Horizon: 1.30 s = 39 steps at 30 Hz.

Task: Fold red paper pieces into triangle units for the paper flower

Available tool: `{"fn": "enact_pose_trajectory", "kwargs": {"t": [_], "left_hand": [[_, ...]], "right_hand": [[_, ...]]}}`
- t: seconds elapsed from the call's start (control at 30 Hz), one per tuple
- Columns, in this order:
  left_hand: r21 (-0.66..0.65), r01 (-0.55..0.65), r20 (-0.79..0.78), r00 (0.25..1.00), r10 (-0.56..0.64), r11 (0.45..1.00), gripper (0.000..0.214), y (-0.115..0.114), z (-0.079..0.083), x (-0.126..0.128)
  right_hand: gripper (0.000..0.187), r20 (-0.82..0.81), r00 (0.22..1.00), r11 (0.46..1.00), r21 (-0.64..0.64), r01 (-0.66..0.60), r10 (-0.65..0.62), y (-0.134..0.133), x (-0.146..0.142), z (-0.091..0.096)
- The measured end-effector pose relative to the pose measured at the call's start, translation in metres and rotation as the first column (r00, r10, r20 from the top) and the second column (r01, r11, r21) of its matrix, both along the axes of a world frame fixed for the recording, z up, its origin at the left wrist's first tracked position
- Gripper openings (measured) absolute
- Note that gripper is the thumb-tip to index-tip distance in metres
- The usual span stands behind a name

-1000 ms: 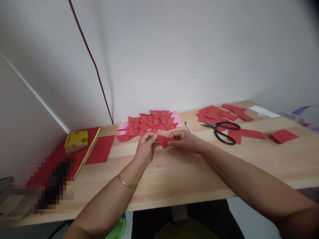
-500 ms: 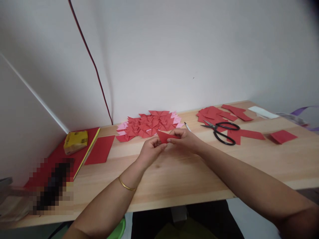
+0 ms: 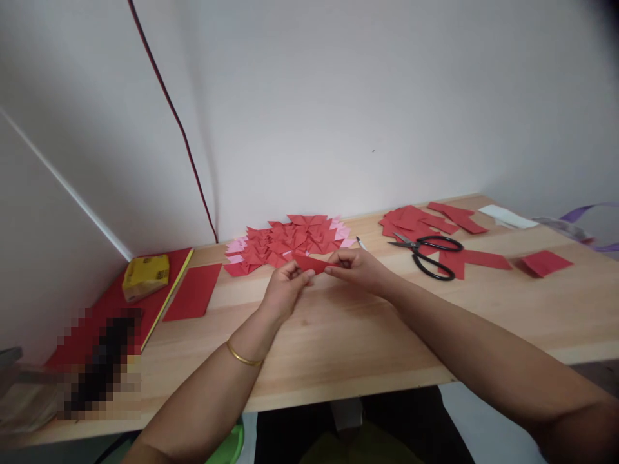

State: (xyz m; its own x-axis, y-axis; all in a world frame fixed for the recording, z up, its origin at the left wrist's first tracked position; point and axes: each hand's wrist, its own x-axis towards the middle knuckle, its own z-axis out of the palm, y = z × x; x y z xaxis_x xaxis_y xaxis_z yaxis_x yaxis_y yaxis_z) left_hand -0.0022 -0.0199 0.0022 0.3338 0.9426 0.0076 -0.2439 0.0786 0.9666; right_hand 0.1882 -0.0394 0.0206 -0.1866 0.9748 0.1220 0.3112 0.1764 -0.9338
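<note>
Between my two hands is a small folded piece of red paper (image 3: 315,263), held above the wooden table (image 3: 338,348). My left hand (image 3: 289,283) pinches its left end, thumb in front. On the right end, the thumb and fingers of my right hand (image 3: 356,267) are closed. The paper's long upper edge stretches between them. Just behind, against the wall, lies a pile of folded red and pink paper pieces (image 3: 304,233). A pen (image 3: 362,243) lies beyond my right hand, partly hidden by it.
Black-handled scissors (image 3: 425,250) lie on the right beside cut red paper pieces (image 3: 411,219). Farther right are a folded red paper (image 3: 546,263) and a white strip (image 3: 507,216). A red sheet (image 3: 193,293) and a yellow packet (image 3: 146,277) are at left. A dark red cord (image 3: 184,132) hangs along the wall.
My left hand has moved slightly left, away from the right hand. More of the red paper's length now shows between the hands, and it lies flatter.
</note>
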Motion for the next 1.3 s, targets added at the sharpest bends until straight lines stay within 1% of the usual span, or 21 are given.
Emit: {"fn": "enact_pose_trajectory", "kwargs": {"t": [0.1, 0.2, 0.27, 0.43, 0.53, 0.6, 0.63, 0.7, 0.77, 0.8, 0.83, 0.9, 0.97, 1.03, 1.1, 1.2, 1.3], "left_hand": [[-0.113, -0.036, 0.114, 0.992, 0.049, 0.993, 0.024, -0.001, 0.005, 0.001], [-0.214, -0.027, 0.183, 0.981, 0.067, 0.977, 0.028, -0.003, 0.007, 0.002], [-0.251, -0.019, 0.22, 0.973, 0.077, 0.968, 0.03, -0.004, 0.008, 0.003], [-0.26, -0.043, 0.296, 0.947, 0.122, 0.965, 0.03, -0.004, 0.008, 0.005], [-0.227, -0.059, 0.284, 0.951, 0.124, 0.972, 0.029, -0.003, 0.007, 0.004], [-0.21, -0.065, 0.271, 0.955, 0.122, 0.976, 0.03, -0.001, 0.006, 0.004], [-0.207, -0.069, 0.268, 0.955, 0.124, 0.976, 0.03, 0.0, 0.005, 0.004], [-0.214, -0.08, 0.265, 0.954, 0.137, 0.974, 0.031, 0.001, 0.004, 0.003], [-0.228, -0.09, 0.27, 0.951, 0.152, 0.969, 0.032, 0.002, 0.004, 0.002], [-0.237, -0.092, 0.274, 0.949, 0.158, 0.967, 0.033, 0.003, 0.004, 0.002], [-0.242, -0.091, 0.28, 0.947, 0.159, 0.966, 0.033, 0.003, 0.004, 0.002], [-0.243, -0.076, 0.296, 0.943, 0.148, 0.967, 0.032, 0.002, 0.004, 0.003], [-0.23, -0.054, 0.312, 0.942, 0.126, 0.972, 0.029, 0.001, 0.004, 0.003], [-0.215, -0.035, 0.316, 0.943, 0.103, 0.976, 0.026, 0.0, 0.004, 0.003], [-0.207, -0.027, 0.311, 0.946, 0.092, 0.978, 0.025, 0.0, 0.004, 0.004], [-0.207, -0.02, 0.318, 0.944, 0.086, 0.978, 0.027, -0.001, 0.003, 0.004], [-0.21, -0.021, 0.322, 0.943, 0.089, 0.978, 0.03, -0.002, 0.003, 0.003]], "right_hand": [[0.028, 0.022, 1.0, 1.0, 0.019, -0.009, 0.009, 0.0, 0.0, -0.002], [0.026, 0.066, 0.998, 1.0, 0.023, -0.011, 0.009, 0.0, 0.0, -0.003], [0.026, 0.088, 0.996, 0.999, 0.04, -0.016, 0.013, 0.0, 0.0, -0.003], [0.028, 0.142, 0.989, 0.994, 0.094, -0.057, 0.043, 0.001, 0.0, -0.004], [0.028, 0.17, 0.979, 0.99, 0.071, -0.123, 0.11, 0.001, 0.002, -0.001], [0.028, 0.189, 0.975, 0.991, 0.046, -0.128, 0.117, -0.001, 0.005, 0.004], [0.028, 0.201, 0.976, 0.995, 0.044, -0.094, 0.083, -0.001, 0.007, 0.006], [0.028, 0.204, 0.978, 0.996, 0.082, 0.032, -0.048, -0.002, 0.012, 0.011], [0.026, 0.169, 0.967, 0.976, 0.138, 0.166, -0.188, -0.003, 0.017, 0.016], [0.025, 0.15, 0.96, 0.965, 0.158, 0.211, -0.235, -0.003, 0.019, 0.019], [0.024, 0.141, 0.954, 0.955, 0.17, 0.242, -0.266, -0.004, 0.02, 0.022], [0.022, 0.161, 0.943, 0.949, 0.177, 0.262, -0.291, -0.005, 0.02, 0.027], [0.022, 0.206, 0.941, 0.958, 0.165, 0.237, -0.268, -0.006, 0.017, 0.03], [0.023, 0.235, 0.951, 0.977, 0.123, 0.177, -0.202, -0.007, 0.011, 0.029], [0.023, 0.231, 0.964, 0.989, 0.09, 0.116, -0.134, -0.008, 0.005, 0.023], [0.021, 0.221, 0.97, 0.992, 0.094, 0.082, -0.101, -0.008, -0.003, 0.015], [0.02, 0.294, 0.954, 0.995, 0.09, 0.037, -0.062, -0.01, 0.001, 0.012]]}}
